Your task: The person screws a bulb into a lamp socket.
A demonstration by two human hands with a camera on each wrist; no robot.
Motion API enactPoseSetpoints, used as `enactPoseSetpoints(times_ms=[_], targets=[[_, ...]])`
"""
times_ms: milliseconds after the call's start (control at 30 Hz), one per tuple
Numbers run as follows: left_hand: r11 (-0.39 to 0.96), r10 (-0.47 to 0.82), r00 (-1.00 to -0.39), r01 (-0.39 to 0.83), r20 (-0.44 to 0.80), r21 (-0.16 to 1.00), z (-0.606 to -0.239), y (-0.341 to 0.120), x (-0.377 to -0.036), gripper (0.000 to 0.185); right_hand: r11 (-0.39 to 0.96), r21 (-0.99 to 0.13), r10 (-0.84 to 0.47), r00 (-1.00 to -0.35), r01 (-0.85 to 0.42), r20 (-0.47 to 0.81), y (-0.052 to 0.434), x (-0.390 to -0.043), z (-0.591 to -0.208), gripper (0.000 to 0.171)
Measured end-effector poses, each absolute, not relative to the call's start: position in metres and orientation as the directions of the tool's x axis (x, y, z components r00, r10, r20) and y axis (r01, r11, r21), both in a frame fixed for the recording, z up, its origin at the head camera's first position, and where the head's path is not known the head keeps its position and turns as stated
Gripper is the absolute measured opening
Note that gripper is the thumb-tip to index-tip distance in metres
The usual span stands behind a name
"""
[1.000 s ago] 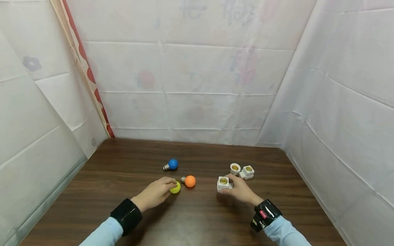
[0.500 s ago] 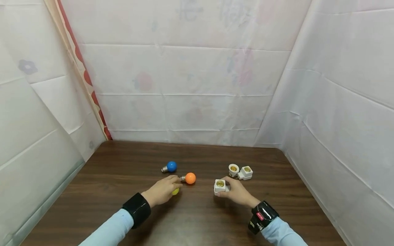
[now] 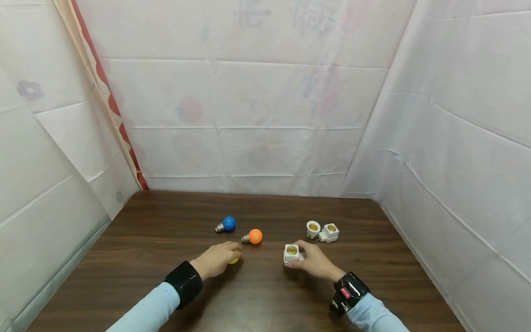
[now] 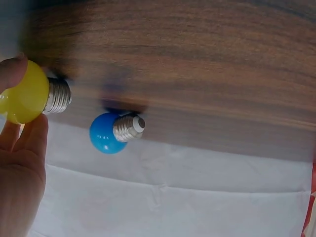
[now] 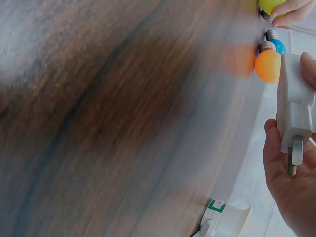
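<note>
My left hand [image 3: 217, 259] pinches a yellow light bulb [image 4: 28, 96] between thumb and fingers, its metal screw base bare in the left wrist view. In the head view the fingers hide most of that bulb. My right hand [image 3: 314, 262] grips a white square lamp socket [image 3: 292, 252], its round brass-coloured opening facing up. Two flat metal prongs [image 5: 296, 150] stick out of this socket in the right wrist view. Just beyond the left fingertips lies an orange bulb [image 3: 255, 236] on its side. Farther back rests a blue bulb [image 3: 228, 223], also lying down.
Beyond the right hand a round white socket [image 3: 313, 228] and another square socket [image 3: 330, 232] stand side by side. The dark wood table [image 3: 265, 299] is bounded by white sheets [image 3: 257, 152] at the back and both sides.
The orange bulb has shifted slightly away, towards the table's back. The yellow bulb is more covered by the left fingers. My right hand has moved slightly left and nearer with the socket.
</note>
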State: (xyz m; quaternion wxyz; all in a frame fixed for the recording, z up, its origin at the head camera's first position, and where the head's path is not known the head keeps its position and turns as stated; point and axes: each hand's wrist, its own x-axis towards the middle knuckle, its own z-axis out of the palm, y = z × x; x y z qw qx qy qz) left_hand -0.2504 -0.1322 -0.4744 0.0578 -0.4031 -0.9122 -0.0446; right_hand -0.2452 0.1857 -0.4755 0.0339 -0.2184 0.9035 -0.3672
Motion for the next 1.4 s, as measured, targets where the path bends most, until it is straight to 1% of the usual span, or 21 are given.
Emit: enactPoseSetpoints(times_ms=[267, 467, 600, 733, 833, 967, 1200, 1300, 1400], targets=[[0.677, 0.731, -0.670, 0.735, 0.131, -0.019, -0.472, -0.126, -0.256, 0.032, 0.618, -0.698, -0.427, -0.900, -0.362, 0.089, 0.185, -0.244, -0.474, 0.040], [0.675, 0.733, -0.668, 0.737, 0.129, -0.020, -0.474, -0.124, -0.259, 0.031, 0.633, -0.682, -0.423, -0.902, -0.365, 0.090, 0.185, -0.244, -0.475, 0.040], [0.680, 0.725, -0.674, 0.733, 0.144, 0.010, -0.472, -0.127, -0.259, 0.034, 0.640, -0.675, -0.417, -0.904, -0.366, 0.095, 0.182, -0.246, -0.475, 0.041], [0.700, 0.691, -0.706, 0.707, 0.157, 0.098, -0.466, -0.132, -0.259, 0.040, 0.622, -0.702, -0.413, -0.907, -0.347, 0.083, 0.176, -0.249, -0.473, 0.043], [0.703, 0.657, -0.733, 0.681, 0.177, 0.206, -0.458, -0.134, -0.259, 0.044, 0.608, -0.718, -0.419, -0.905, -0.339, 0.073, 0.171, -0.251, -0.471, 0.044], [0.696, 0.609, -0.767, 0.640, 0.204, 0.327, -0.448, -0.136, -0.261, 0.043, 0.594, -0.729, -0.431, -0.900, -0.339, 0.068, 0.166, -0.253, -0.471, 0.043], [0.714, 0.503, -0.842, 0.532, 0.195, 0.455, -0.436, -0.138, -0.266, 0.045, 0.587, -0.722, -0.444, -0.892, -0.366, 0.091, 0.159, -0.254, -0.470, 0.041], [0.691, 0.468, -0.864, 0.488, 0.185, 0.534, -0.433, -0.137, -0.265, 0.047, 0.592, -0.720, -0.437, -0.895, -0.362, 0.090, 0.158, -0.254, -0.470, 0.042], [0.651, 0.452, -0.874, 0.461, 0.181, 0.603, -0.429, -0.134, -0.264, 0.047, 0.590, -0.722, -0.432, -0.897, -0.360, 0.094, 0.157, -0.255, -0.470, 0.043]])
